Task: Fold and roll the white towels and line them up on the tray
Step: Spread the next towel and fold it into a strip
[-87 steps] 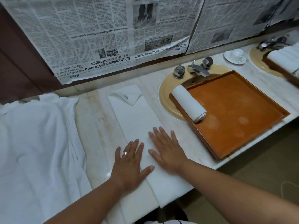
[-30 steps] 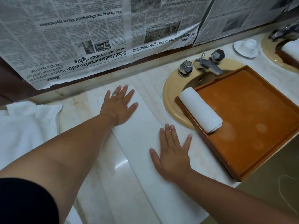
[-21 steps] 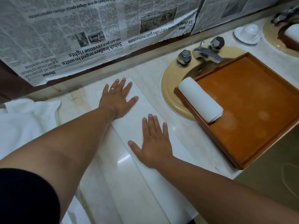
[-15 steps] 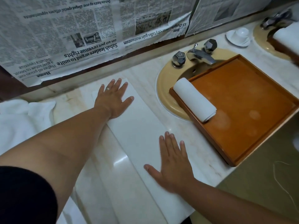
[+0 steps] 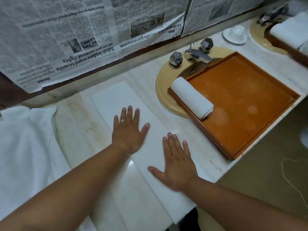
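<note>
A white towel (image 5: 116, 99), folded into a long narrow strip, lies flat on the marble counter and hangs over the front edge. My left hand (image 5: 129, 130) presses flat on its middle with fingers spread. Nearer the front edge, my right hand (image 5: 176, 164) lies flat on the same strip. One rolled white towel (image 5: 191, 97) rests along the left rim of the brown wooden tray (image 5: 250, 97), which sits over the sink.
A heap of white towels (image 5: 25, 147) covers the counter at the left. The beige sink (image 5: 163, 90) with a chrome tap (image 5: 196, 54) lies under the tray. A white cup on a saucer (image 5: 236, 33) and a second tray with towels (image 5: 290, 34) stand at the far right. Newspaper covers the wall.
My left hand has slid back from the towel's far end to its middle. My right hand stays flat near the front edge, after sweeping along the strip.
</note>
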